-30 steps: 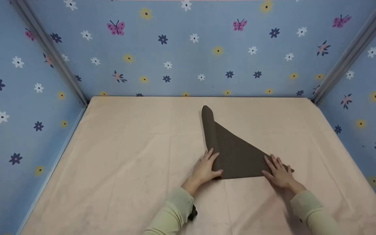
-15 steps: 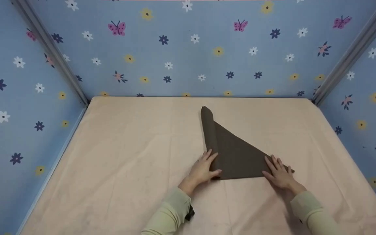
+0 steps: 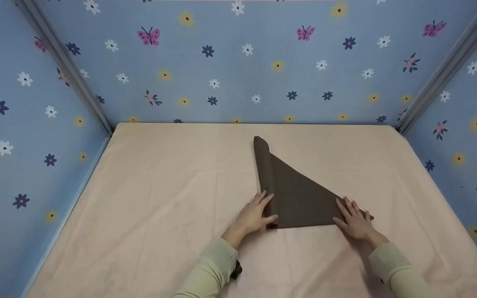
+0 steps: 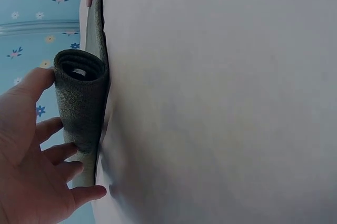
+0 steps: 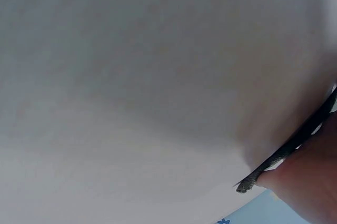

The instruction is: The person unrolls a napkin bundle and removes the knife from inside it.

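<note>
A dark olive-grey towel lies on the covered table, its left side wound into a tube and the rest a flat triangle tapering to the right. My left hand rests on the near part of the roll, fingers spread. In the left wrist view, thumb and fingertips touch the side of the roll, whose end shows several wound layers. My right hand lies with fingers extended on the towel's right tip. The right wrist view catches the towel's thin edge along that hand.
A pale beige cloth with faint creases covers the table. Blue panels printed with flowers and butterflies stand at the back and both sides, with grey posts at the corners.
My left hand has slid a little left and toward me, and the roll has shifted the same way. The right hand stays in place on the tip.
</note>
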`<state>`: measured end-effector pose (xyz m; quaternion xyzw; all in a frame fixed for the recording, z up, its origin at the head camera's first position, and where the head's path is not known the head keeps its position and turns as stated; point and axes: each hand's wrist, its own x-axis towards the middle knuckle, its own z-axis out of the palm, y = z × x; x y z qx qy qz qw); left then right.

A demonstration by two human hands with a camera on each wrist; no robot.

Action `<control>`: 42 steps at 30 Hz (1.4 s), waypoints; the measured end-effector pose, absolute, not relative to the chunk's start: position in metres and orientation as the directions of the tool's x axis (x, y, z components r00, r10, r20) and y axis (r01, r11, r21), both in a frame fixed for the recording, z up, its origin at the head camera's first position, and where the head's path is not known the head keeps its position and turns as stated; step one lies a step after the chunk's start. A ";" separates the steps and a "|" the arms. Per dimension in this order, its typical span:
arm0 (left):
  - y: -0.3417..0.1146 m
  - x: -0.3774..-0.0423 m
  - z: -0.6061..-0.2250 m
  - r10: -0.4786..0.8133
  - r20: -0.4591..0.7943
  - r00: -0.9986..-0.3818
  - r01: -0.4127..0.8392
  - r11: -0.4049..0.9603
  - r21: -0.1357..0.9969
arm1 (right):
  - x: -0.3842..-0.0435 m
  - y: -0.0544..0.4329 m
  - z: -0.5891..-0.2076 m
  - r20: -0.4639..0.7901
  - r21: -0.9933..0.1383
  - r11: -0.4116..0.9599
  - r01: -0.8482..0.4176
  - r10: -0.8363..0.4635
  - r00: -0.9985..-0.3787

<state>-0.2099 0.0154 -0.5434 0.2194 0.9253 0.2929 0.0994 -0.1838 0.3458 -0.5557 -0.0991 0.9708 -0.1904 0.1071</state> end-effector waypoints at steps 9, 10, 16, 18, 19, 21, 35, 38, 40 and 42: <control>0.008 -0.212 -0.544 0.475 -0.081 -0.876 0.341 0.731 0.591 | -0.183 0.346 -0.555 -0.175 -0.411 0.901 -0.140 -0.229 -0.958; 0.007 -0.212 -0.545 0.477 -0.083 -0.875 0.342 0.730 0.592 | -0.183 0.346 -0.555 -0.174 -0.410 0.901 -0.140 -0.228 -0.958; 0.002 -0.212 -0.546 0.496 -0.076 -0.865 0.361 0.721 0.592 | -0.184 0.346 -0.556 -0.172 -0.404 0.905 -0.136 -0.221 -0.960; 0.001 -0.213 -0.546 0.503 -0.069 -0.861 0.372 0.718 0.588 | -0.184 0.346 -0.556 -0.175 -0.404 0.905 -0.134 -0.220 -0.960; 0.000 -0.213 -0.546 0.508 -0.065 -0.859 0.378 0.716 0.587 | -0.184 0.346 -0.556 -0.177 -0.403 0.905 -0.133 -0.219 -0.960; -0.002 -0.212 -0.546 0.515 -0.059 -0.855 0.390 0.714 0.582 | -0.184 0.346 -0.556 -0.179 -0.402 0.906 -0.131 -0.218 -0.959; -0.015 -0.212 -0.549 0.543 -0.036 -0.839 0.432 0.705 0.563 | -0.185 0.348 -0.557 -0.173 -0.394 0.906 -0.156 -0.240 -0.955; -0.017 -0.213 -0.549 0.544 -0.028 -0.838 0.440 0.706 0.555 | -0.185 0.347 -0.557 -0.171 -0.392 0.907 -0.155 -0.238 -0.956; -0.018 -0.213 -0.549 0.546 -0.028 -0.837 0.444 0.709 0.549 | -0.185 0.347 -0.557 -0.174 -0.389 0.909 -0.151 -0.234 -0.957; -0.018 -0.213 -0.548 0.546 -0.033 -0.837 0.445 0.715 0.539 | -0.185 0.347 -0.558 -0.177 -0.389 0.910 -0.146 -0.229 -0.957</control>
